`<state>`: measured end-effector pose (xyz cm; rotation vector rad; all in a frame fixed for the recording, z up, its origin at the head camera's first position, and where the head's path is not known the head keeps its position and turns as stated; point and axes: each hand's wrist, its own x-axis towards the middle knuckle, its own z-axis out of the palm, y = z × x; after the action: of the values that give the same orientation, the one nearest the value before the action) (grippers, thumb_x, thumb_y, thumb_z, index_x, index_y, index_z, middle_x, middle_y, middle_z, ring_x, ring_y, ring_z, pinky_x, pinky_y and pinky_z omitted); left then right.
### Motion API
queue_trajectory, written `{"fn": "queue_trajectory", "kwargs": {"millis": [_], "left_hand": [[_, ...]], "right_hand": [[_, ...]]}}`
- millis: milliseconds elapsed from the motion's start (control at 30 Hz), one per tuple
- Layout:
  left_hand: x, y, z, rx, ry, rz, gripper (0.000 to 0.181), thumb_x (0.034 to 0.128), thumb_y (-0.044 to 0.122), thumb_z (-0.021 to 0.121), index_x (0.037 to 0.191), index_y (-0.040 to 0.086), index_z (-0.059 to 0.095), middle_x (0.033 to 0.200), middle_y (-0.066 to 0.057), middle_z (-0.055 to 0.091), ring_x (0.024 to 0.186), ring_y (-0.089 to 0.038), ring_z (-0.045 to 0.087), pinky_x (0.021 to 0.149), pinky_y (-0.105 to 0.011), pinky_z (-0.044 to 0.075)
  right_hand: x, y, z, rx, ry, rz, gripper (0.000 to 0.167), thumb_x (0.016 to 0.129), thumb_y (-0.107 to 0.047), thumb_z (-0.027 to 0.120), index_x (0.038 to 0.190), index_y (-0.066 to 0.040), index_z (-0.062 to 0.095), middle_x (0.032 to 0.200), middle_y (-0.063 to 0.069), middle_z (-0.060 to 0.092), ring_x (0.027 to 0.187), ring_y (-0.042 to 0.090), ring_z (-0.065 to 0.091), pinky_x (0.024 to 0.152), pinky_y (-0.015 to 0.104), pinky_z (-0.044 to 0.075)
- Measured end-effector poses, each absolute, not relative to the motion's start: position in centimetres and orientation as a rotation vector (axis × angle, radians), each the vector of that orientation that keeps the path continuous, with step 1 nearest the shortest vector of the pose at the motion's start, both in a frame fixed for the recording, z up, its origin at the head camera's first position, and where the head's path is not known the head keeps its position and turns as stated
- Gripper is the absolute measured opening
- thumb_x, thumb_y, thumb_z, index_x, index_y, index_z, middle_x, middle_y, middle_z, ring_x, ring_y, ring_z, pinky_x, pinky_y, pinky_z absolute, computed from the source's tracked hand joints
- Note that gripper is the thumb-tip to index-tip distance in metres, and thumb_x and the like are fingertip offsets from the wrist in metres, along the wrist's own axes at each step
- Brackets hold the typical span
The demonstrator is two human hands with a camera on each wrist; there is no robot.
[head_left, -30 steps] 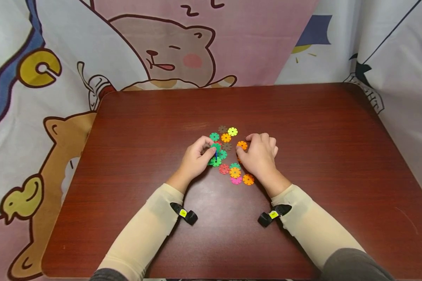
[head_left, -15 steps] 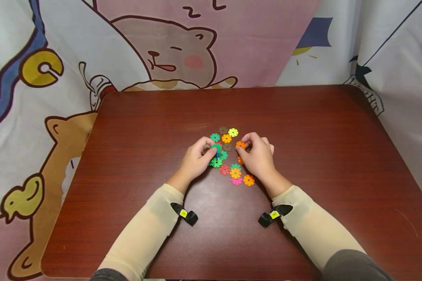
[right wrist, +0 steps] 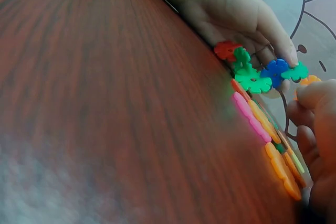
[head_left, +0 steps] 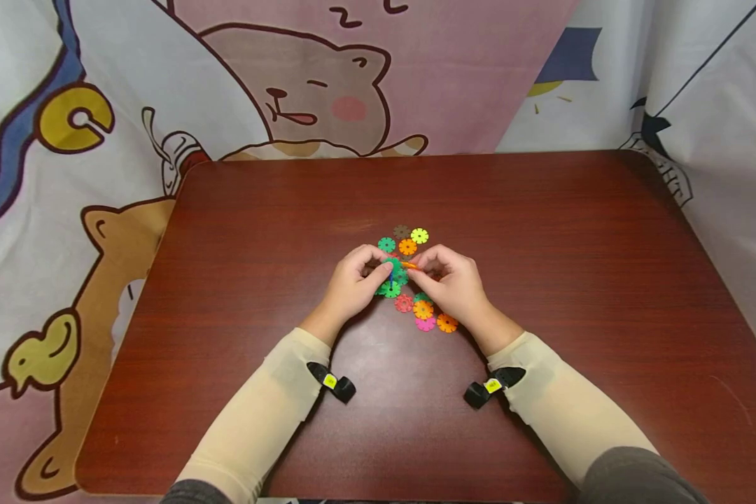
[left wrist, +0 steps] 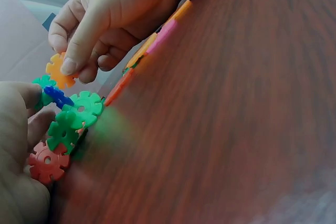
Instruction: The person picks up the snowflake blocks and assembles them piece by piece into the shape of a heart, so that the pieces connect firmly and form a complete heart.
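Observation:
My left hand (head_left: 351, 280) pinches a green notched disc (left wrist: 44, 84) at the top of a small joined build of snowflake building discs. Below it come an upright blue disc (left wrist: 58, 97), two more green discs (left wrist: 84, 109) and a red disc (left wrist: 47, 162). Between the thumb and fingers of my right hand (head_left: 456, 281) is an orange disc (left wrist: 59, 73). In the head view this disc is edge-on, right beside the green disc at the left fingertips. Whether their notches meet I cannot tell.
Loose discs lie on the brown table (head_left: 239, 238): yellow (head_left: 419, 236), brown (head_left: 401, 232), teal (head_left: 387, 244) and orange (head_left: 407, 246) behind the hands. Red (head_left: 404, 303), pink (head_left: 425, 323) and more orange (head_left: 447, 323) ones lie in front. A patterned cloth (head_left: 453, 84) hangs behind.
The right hand took hold of an orange disc from the table, turned it edge-on and carried it left to the build. The left hand stayed nearly still with its discs.

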<state>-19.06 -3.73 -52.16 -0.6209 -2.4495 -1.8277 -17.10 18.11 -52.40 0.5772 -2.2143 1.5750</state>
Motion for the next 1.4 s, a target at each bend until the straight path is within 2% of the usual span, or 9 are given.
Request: {"fn": "queue_trajectory", "kwargs": {"millis": [167, 267, 367, 533, 767, 1133, 1400], "left_hand": [[-19.1, -3.7, -52.3, -0.594, -2.432, -1.850, 0.007, 0.1002, 0.010, 0.071, 0.101, 0.003, 0.072, 0.089, -0.007, 0.068, 0.074, -0.017, 0.062, 0.071, -0.028, 0.051], [-19.1, -3.6, -52.2, -0.555, -2.421, -1.869, 0.008, 0.1007, 0.011, 0.071, 0.101, 0.003, 0.072, 0.085, -0.006, 0.068, 0.073, -0.017, 0.061, 0.070, -0.028, 0.051], [-19.0, -3.7, -52.2, -0.524, -2.416, -1.869, 0.008, 0.0999, 0.011, 0.072, 0.100, 0.003, 0.073, 0.083, -0.005, 0.069, 0.071, -0.016, 0.061, 0.068, -0.027, 0.051], [-18.9, -3.7, -52.2, -0.524, -2.427, -1.857, 0.007, 0.0990, 0.011, 0.074, 0.098, 0.004, 0.074, 0.082, -0.004, 0.071, 0.069, -0.014, 0.061, 0.066, -0.026, 0.051], [-19.0, -3.8, -52.3, -0.575, -2.413, -1.852, 0.007, 0.0985, 0.009, 0.073, 0.100, 0.003, 0.075, 0.084, -0.004, 0.071, 0.069, -0.016, 0.062, 0.064, -0.026, 0.051], [-18.9, -3.8, -52.3, -0.633, -2.449, -1.795, 0.008, 0.0979, 0.012, 0.076, 0.101, 0.006, 0.077, 0.085, -0.002, 0.074, 0.071, -0.017, 0.065, 0.065, -0.027, 0.053], [-19.0, -3.8, -52.3, -0.648, -2.443, -1.817, 0.007, 0.0975, 0.010, 0.077, 0.099, 0.004, 0.078, 0.082, -0.003, 0.075, 0.070, -0.016, 0.066, 0.064, -0.026, 0.053]], "right_hand": [[-16.7, 17.7, -51.6, 0.583, -2.186, 1.515, 0.027, 0.075, 0.018, 0.088, 0.090, 0.004, 0.071, 0.085, 0.017, 0.077, 0.068, 0.027, 0.072, 0.066, 0.015, 0.055], [-16.3, 17.5, -50.6, 0.580, -2.174, 1.485, 0.024, 0.075, 0.019, 0.087, 0.091, 0.005, 0.075, 0.083, 0.017, 0.077, 0.068, 0.023, 0.070, 0.065, 0.020, 0.057], [-16.0, 17.3, -49.9, 0.611, -2.163, 1.483, 0.019, 0.076, 0.018, 0.087, 0.085, 0.004, 0.077, 0.084, 0.016, 0.077, 0.073, 0.023, 0.072, 0.069, 0.024, 0.060], [-15.8, 17.2, -49.4, 0.647, -2.128, 1.520, 0.019, 0.075, 0.022, 0.084, 0.081, 0.005, 0.076, 0.091, 0.019, 0.078, 0.086, 0.033, 0.075, 0.081, 0.018, 0.059], [-15.8, 17.3, -49.4, 0.620, -2.105, 1.512, 0.018, 0.076, 0.021, 0.083, 0.081, 0.005, 0.076, 0.094, 0.020, 0.077, 0.088, 0.032, 0.074, 0.081, 0.015, 0.057], [-16.9, 18.1, -52.0, 0.664, -2.112, 1.570, 0.023, 0.075, 0.020, 0.087, 0.081, -0.001, 0.081, 0.095, 0.015, 0.080, 0.091, 0.033, 0.077, 0.085, 0.021, 0.060], [-17.0, 18.3, -52.1, 0.690, -2.102, 1.605, 0.021, 0.078, 0.015, 0.088, 0.079, -0.005, 0.082, 0.094, 0.011, 0.080, 0.092, 0.031, 0.078, 0.084, 0.024, 0.061]]}}
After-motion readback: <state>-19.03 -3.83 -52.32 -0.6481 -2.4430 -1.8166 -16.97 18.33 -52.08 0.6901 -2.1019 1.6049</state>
